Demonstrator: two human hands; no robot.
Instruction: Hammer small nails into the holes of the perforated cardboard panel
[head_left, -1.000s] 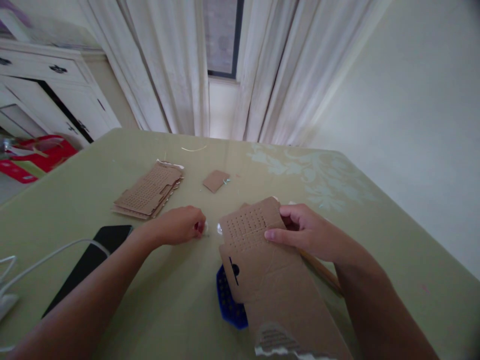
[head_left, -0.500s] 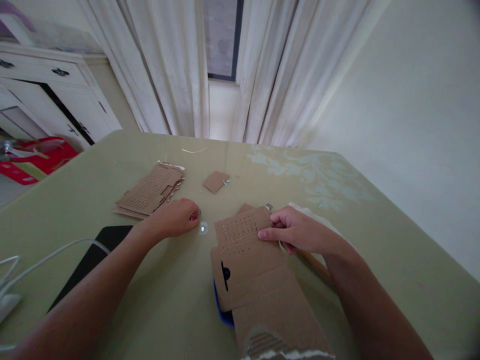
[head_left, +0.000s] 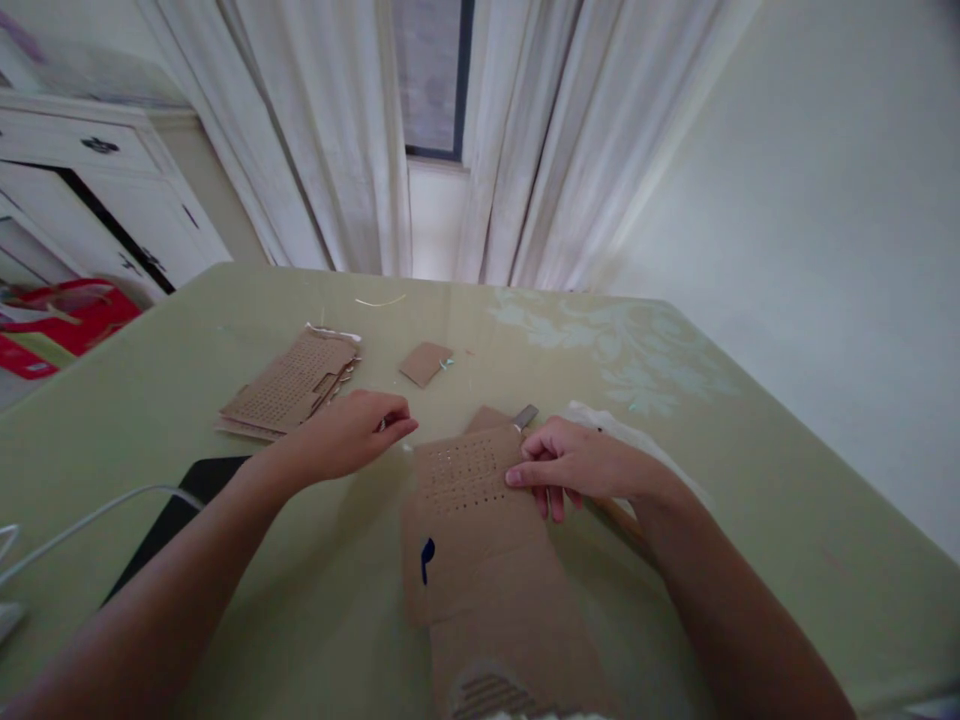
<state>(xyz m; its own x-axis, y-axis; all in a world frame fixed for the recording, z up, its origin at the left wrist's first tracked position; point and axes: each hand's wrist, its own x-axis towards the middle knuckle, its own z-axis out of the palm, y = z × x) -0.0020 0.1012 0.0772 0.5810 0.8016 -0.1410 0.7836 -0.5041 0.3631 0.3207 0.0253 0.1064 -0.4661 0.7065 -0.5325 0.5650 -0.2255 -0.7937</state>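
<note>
A long piece of brown cardboard (head_left: 499, 560) with rows of punched holes lies in front of me. Its near end is torn, showing the corrugated layer. My right hand (head_left: 566, 465) pinches its upper right edge, thumb on top and fingers partly under it. Left of the holes, my left hand (head_left: 367, 430) is closed, thumb against fingers; a small pale thing shows between them, too small to name. A flat grey metal tip (head_left: 526, 415) sticks out past the cardboard's far corner. Something dark blue (head_left: 427, 560) shows through a slot in the cardboard.
A stack of punched cardboard pieces (head_left: 296, 385) lies at the left, with a small cardboard square (head_left: 426, 364) farther back. Right of my right hand are white crumpled material (head_left: 630, 435) and a wooden stick (head_left: 622, 522). A black flat object (head_left: 176, 515) and white cable (head_left: 105, 515) lie near my left arm.
My left hand has lifted slightly and turned, moving nearer the cardboard's holes. The cardboard has shifted and flattened over the blue thing, and more of the grey metal tip shows.
</note>
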